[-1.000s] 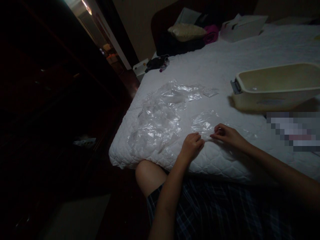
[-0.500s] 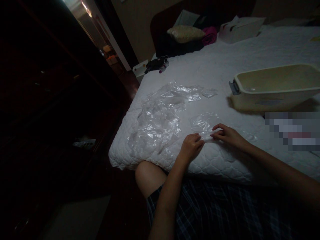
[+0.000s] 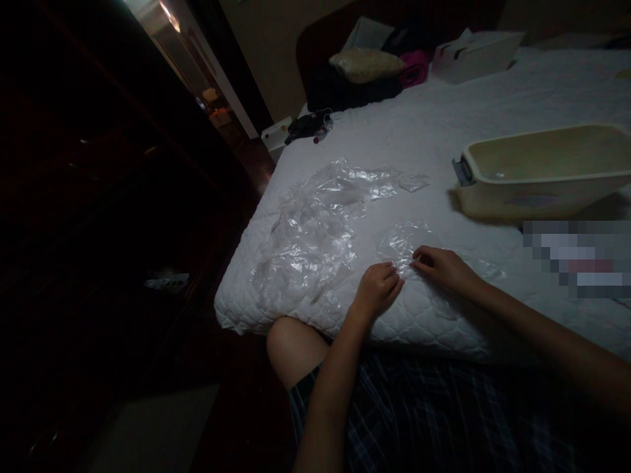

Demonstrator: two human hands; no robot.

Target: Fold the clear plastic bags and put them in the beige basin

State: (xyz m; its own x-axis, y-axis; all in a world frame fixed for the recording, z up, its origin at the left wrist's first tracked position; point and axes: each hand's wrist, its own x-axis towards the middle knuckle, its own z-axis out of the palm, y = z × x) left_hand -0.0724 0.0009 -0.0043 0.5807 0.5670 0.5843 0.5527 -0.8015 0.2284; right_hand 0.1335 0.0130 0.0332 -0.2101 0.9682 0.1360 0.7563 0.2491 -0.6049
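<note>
A clear plastic bag (image 3: 405,238) lies on the white quilted bed cover (image 3: 419,322) near the bed's front edge. My left hand (image 3: 379,289) is closed on the near left edge of this bag, fingers curled. Just to its right, my right hand (image 3: 441,266) pinches the bag between thumb and fingertips. The two hands are close together but apart. To the left of them spreads a loose heap of crumpled clear plastic bags (image 3: 310,243), reaching back across the bed.
A cream plastic bin (image 3: 532,197) with a grey latch stands on the bed at the right. Farther back are a white box (image 3: 476,59), a beige pillow (image 3: 367,66) and a rolled magenta cloth (image 3: 414,69). Dark furniture (image 3: 98,197) fills the left side.
My right hand has moved slightly left, closer to my left hand, and its fingers have closed together on the bag. My left hand has barely moved.
</note>
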